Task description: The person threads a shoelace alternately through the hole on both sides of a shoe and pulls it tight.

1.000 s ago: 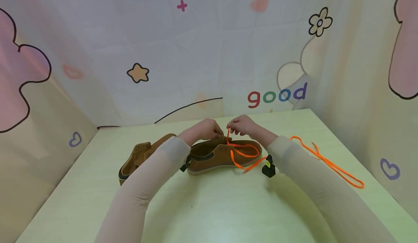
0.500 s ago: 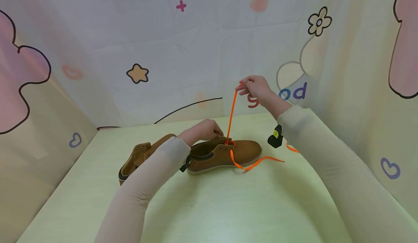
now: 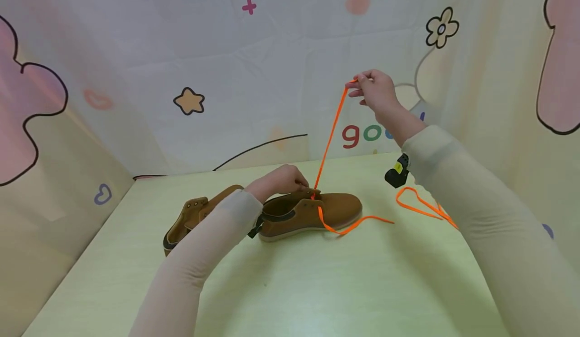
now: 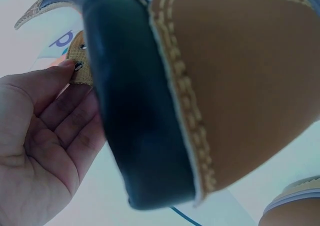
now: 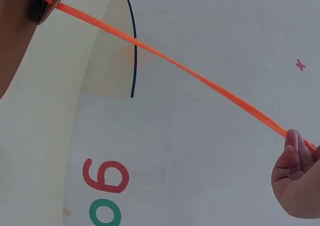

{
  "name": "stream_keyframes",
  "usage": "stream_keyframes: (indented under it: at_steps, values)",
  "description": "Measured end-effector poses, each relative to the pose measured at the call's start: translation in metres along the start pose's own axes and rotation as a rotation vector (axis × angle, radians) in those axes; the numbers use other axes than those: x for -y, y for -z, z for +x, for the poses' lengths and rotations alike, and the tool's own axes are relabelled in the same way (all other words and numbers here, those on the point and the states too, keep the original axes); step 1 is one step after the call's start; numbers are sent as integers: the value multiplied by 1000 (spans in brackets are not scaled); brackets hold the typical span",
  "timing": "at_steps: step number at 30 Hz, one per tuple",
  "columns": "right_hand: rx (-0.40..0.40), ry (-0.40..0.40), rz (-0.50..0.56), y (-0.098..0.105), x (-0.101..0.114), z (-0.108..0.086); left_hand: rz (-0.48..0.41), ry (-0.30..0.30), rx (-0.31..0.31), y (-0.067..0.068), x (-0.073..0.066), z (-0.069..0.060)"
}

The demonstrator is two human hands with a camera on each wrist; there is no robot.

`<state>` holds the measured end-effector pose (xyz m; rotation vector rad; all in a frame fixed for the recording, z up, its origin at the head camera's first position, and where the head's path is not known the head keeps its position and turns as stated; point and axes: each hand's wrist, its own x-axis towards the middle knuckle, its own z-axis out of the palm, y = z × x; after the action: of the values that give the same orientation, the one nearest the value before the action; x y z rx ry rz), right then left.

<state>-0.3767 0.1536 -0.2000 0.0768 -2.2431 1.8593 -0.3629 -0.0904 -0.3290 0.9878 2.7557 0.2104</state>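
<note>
A brown shoe (image 3: 346,210) lies on its sole, toe to the right. My left hand (image 3: 282,178) pinches its far eyelet flap; the left wrist view shows thumb and fingers of this hand (image 4: 55,131) on the flap (image 4: 79,68) beside the dark collar (image 4: 135,105). High above the shoe, my right hand (image 3: 377,91) pinches an orange lace (image 3: 333,130), which runs taut and slanting down to the far eyelets. In the right wrist view the lace (image 5: 200,78) stretches from the shoe to my right hand (image 5: 300,183). The lace's other part (image 3: 358,224) trails from the near flap onto the table.
A second brown shoe (image 3: 194,211) stands at the left, partly behind my left sleeve (image 3: 213,246). Another orange lace (image 3: 419,206) lies on the table (image 3: 317,286) at the right, partly hidden by my right sleeve (image 3: 480,211). A printed curtain (image 3: 272,75) hangs behind the table.
My right hand has risen and moved right, drawing the lace up; the loop over the shoe's toe has shrunk away and the lace is now straight. My left hand has stayed at the flap.
</note>
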Motion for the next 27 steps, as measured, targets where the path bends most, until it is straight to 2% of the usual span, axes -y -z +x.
stream_keyframes:
  at_steps: [7,16,21,27]
  values:
    - [-54,-10,76,12,11,2,-14,4,-9,1,3,-1]
    - [-59,-27,50,17,15,-5,-48,24,10,0,0,-3]
    - [-48,-11,14,19,18,-11,-47,28,-5,-2,1,-4]
    - [-3,-13,52,22,20,-18,-56,29,-12,-4,-1,-5]
